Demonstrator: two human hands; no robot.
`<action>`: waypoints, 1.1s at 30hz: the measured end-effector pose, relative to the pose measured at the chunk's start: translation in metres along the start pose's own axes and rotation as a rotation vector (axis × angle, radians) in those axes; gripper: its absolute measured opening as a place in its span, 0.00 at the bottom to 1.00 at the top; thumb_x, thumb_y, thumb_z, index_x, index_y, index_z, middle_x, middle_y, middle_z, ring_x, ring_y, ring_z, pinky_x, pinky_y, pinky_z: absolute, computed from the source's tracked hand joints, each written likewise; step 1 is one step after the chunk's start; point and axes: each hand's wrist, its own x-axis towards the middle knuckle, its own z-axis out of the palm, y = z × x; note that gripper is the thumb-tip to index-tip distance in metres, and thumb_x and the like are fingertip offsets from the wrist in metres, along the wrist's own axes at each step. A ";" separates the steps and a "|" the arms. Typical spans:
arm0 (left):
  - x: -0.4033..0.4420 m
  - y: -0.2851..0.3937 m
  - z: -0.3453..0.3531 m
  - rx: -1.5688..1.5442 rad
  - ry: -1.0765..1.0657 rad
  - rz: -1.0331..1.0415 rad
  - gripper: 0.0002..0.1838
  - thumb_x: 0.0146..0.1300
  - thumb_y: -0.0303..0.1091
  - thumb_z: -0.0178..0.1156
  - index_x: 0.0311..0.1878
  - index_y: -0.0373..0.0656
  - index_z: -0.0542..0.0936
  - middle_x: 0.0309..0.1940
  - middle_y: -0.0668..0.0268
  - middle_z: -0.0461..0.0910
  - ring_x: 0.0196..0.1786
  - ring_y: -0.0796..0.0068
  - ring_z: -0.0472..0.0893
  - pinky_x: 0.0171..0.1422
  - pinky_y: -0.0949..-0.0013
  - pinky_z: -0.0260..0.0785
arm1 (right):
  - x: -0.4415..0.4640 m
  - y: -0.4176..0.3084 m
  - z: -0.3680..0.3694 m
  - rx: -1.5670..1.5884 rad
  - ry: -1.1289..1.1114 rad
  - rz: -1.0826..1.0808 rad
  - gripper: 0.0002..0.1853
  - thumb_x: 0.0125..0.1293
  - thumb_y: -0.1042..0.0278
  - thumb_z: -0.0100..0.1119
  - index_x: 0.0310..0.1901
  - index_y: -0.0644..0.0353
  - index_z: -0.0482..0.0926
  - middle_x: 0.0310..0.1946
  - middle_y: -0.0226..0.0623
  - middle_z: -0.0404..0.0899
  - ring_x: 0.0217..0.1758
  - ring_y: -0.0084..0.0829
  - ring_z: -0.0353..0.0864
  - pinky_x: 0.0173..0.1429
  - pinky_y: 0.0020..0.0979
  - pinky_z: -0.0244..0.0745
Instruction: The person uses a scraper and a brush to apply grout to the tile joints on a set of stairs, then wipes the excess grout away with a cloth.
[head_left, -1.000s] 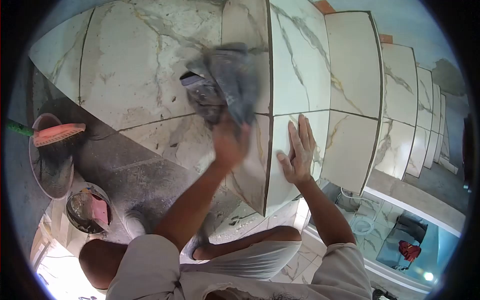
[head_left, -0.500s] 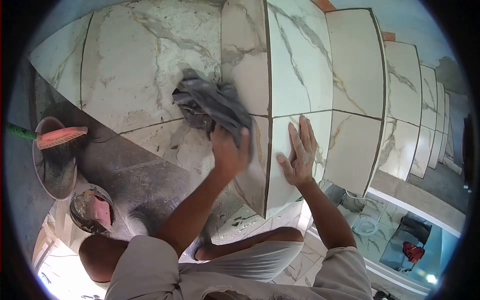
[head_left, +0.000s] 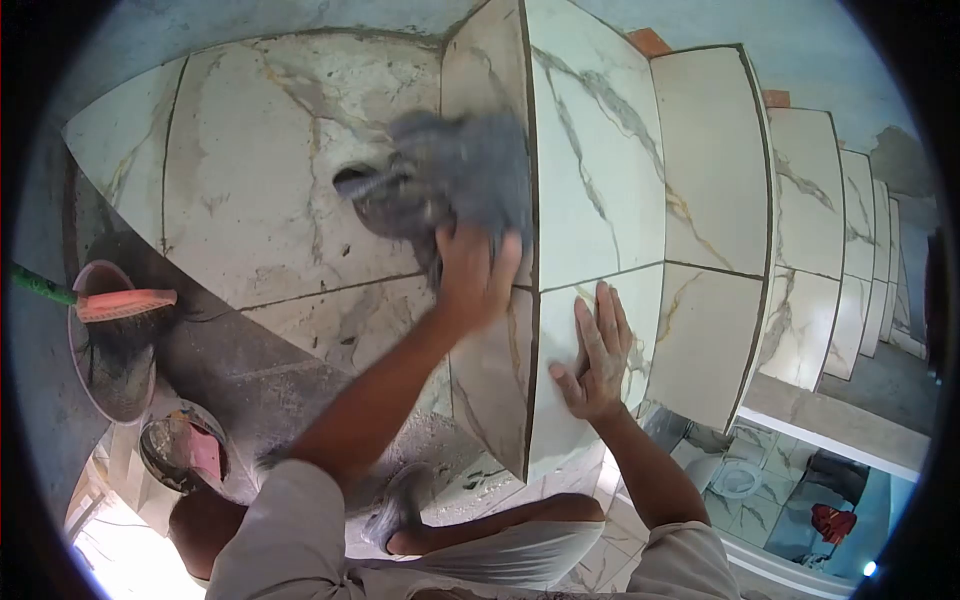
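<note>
My left hand point(head_left: 470, 278) presses a dark grey cloth point(head_left: 465, 175) against the marble-patterned riser tile point(head_left: 490, 70), where it meets the lower step's tile point(head_left: 240, 160). The cloth is bunched and blurred by motion; part of it trails onto the lower tile, and it hides some of my fingertips. My right hand point(head_left: 598, 360) lies flat on the upper step's tile point(head_left: 600, 180), fingers stretched out, holding nothing. A dark edge strip point(head_left: 531, 250) runs between the riser and that upper step.
More tiled steps point(head_left: 805, 190) rise to the right. On the left, a brush with a green handle point(head_left: 125, 303) rests over a basin point(head_left: 105, 370), and a bucket point(head_left: 150, 455) holds a pink scoop-like piece point(head_left: 205, 455). At lower right a toilet point(head_left: 737, 480) shows below the stair edge.
My left hand and the cloth have moved up along the riser, and the cloth is spread wider against it. My right hand stays on the upper step. The whole view has shifted slightly.
</note>
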 end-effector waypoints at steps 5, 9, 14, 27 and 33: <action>0.185 -0.041 0.018 0.150 0.052 -0.202 0.38 0.73 0.58 0.35 0.64 0.28 0.66 0.61 0.38 0.68 0.64 0.42 0.68 0.70 0.41 0.47 | 0.001 0.001 0.001 0.006 -0.027 0.024 0.41 0.62 0.37 0.57 0.70 0.58 0.65 0.72 0.59 0.55 0.73 0.59 0.55 0.67 0.52 0.51; 0.161 -0.033 0.001 0.085 -0.298 -0.390 0.34 0.73 0.53 0.40 0.69 0.33 0.62 0.61 0.33 0.66 0.65 0.44 0.69 0.72 0.41 0.47 | -0.001 0.000 -0.002 0.000 -0.038 0.043 0.42 0.60 0.38 0.58 0.69 0.58 0.66 0.72 0.58 0.55 0.73 0.59 0.56 0.67 0.52 0.50; -0.008 0.007 0.001 0.037 0.003 0.055 0.25 0.67 0.36 0.49 0.64 0.31 0.69 0.60 0.45 0.71 0.65 0.40 0.67 0.72 0.40 0.47 | 0.004 -0.002 -0.006 0.006 -0.046 0.042 0.41 0.59 0.38 0.60 0.67 0.60 0.68 0.71 0.60 0.56 0.72 0.60 0.56 0.68 0.53 0.50; 0.244 -0.065 0.022 0.286 0.107 -0.148 0.32 0.69 0.56 0.45 0.54 0.32 0.77 0.61 0.42 0.69 0.64 0.41 0.68 0.65 0.41 0.62 | 0.002 0.002 -0.003 0.025 -0.086 0.060 0.42 0.58 0.36 0.59 0.67 0.61 0.68 0.71 0.63 0.55 0.72 0.63 0.55 0.67 0.56 0.49; 0.262 -0.062 0.022 0.325 0.063 -0.563 0.33 0.66 0.58 0.45 0.57 0.36 0.79 0.67 0.48 0.65 0.69 0.43 0.62 0.66 0.36 0.58 | 0.004 0.001 -0.005 0.003 -0.070 0.049 0.42 0.58 0.37 0.60 0.67 0.60 0.68 0.71 0.62 0.56 0.71 0.62 0.56 0.66 0.55 0.51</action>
